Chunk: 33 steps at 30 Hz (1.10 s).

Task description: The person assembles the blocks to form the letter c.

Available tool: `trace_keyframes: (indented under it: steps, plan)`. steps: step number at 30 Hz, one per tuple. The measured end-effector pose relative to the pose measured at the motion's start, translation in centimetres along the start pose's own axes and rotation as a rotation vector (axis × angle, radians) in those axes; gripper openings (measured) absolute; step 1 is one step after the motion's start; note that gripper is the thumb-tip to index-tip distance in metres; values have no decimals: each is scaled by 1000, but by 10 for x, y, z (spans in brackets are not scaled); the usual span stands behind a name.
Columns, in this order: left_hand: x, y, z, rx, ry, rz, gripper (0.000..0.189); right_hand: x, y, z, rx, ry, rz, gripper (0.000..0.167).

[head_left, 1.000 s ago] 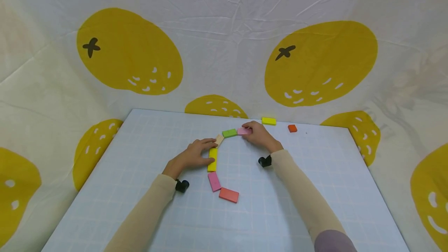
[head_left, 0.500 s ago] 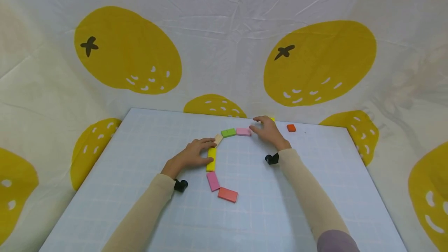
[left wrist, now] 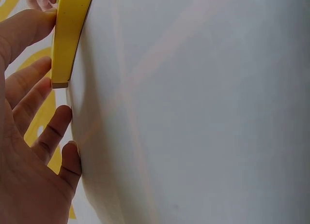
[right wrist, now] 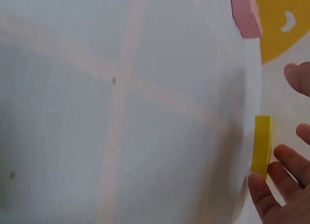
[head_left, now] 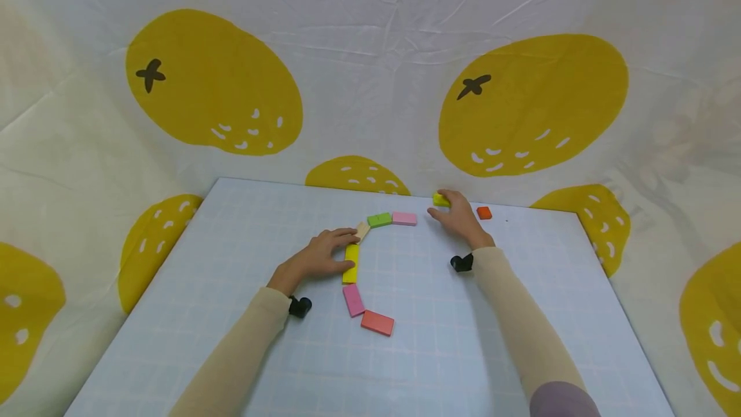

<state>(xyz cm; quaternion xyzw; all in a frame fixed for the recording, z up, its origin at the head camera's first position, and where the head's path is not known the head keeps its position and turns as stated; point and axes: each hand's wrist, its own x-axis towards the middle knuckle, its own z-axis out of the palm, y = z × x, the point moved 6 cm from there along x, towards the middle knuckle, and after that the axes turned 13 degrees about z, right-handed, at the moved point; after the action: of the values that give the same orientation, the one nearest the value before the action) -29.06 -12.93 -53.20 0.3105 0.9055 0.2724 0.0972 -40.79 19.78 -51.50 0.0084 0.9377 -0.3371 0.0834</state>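
A curved row of flat coloured blocks lies on the table. My left hand (head_left: 318, 256) rests at the row's left side, its thumb on a yellow block (head_left: 350, 277) and its fingers on a beige one (head_left: 363, 230). Up close in the left wrist view, thumb and fingertips touch the yellow block (left wrist: 70, 35) without curling round it. Near the far edge my right hand (head_left: 459, 214) is spread beside a second yellow block (head_left: 440, 199), partly hiding it. In the right wrist view, fingertips reach the lower end of that block (right wrist: 262, 144); the thumb stands apart.
Beyond the beige block, the row runs on through a green block (head_left: 379, 219) to a light pink one (head_left: 404, 219). Its near end has a pink block (head_left: 353, 301) and a red one (head_left: 377, 322). An orange-red block (head_left: 484, 212) lies right of my right hand.
My right hand has let go of the light pink block at the end of the row and moved right to the far yellow block. The left hand has stayed in place.
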Motion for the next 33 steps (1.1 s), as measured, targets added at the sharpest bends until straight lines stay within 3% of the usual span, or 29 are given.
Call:
trace_keyframes:
  steps: [13, 19, 25, 33]
  plan:
    - [0, -2, -2, 8, 8, 6, 57, -6, 1, 0, -14, -65, 4, 79]
    - [-1, -3, -2, -10, 13, 6, 57, -7, 5, -3, -14, -17, 8, 73]
    - [0, -5, 0, -8, 9, 9, 57, 3, 23, -2, 22, 31, 37, 70]
    - [1, -3, 1, -17, -6, 25, 57, 5, 31, -4, 71, 48, 38, 64]
